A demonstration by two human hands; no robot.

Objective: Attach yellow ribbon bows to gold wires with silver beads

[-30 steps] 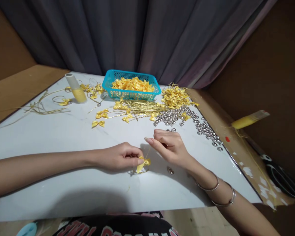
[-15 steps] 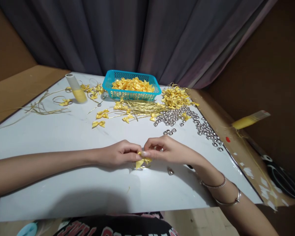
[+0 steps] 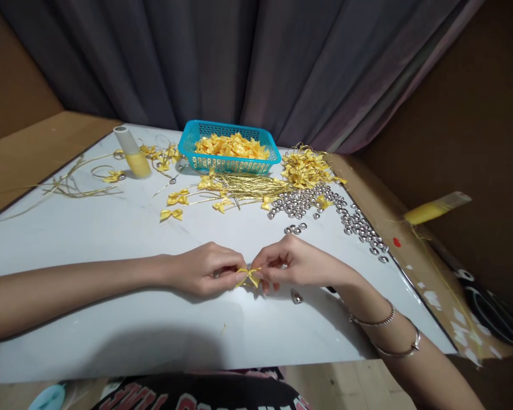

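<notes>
Between my hands, just above the white tabletop [image 3: 162, 324], is a small yellow ribbon bow [image 3: 250, 277]. My left hand [image 3: 211, 267] pinches its left side between thumb and finger. On the other side, the fingertips of my right hand [image 3: 288, 262] close on the bow's right side. Part of the bow and whatever lies behind it are covered by the fingers. A single silver bead [image 3: 297, 298] rests on the table below my right hand. Other silver beads [image 3: 294, 205] lie spread beyond it.
A blue basket [image 3: 187, 149] of yellow bows stands at the back. Gold cords [image 3: 252, 187] and a heap of corded bows [image 3: 305, 168] lie beside it. A yellow thread spool [image 3: 137, 162] stands left; another spool [image 3: 436, 209] and black scissors [image 3: 491, 307] are at right.
The bow has turned and now shows its front with both loops spread. The right thumb has shifted off its middle to the right side, and the left fingers have moved slightly.
</notes>
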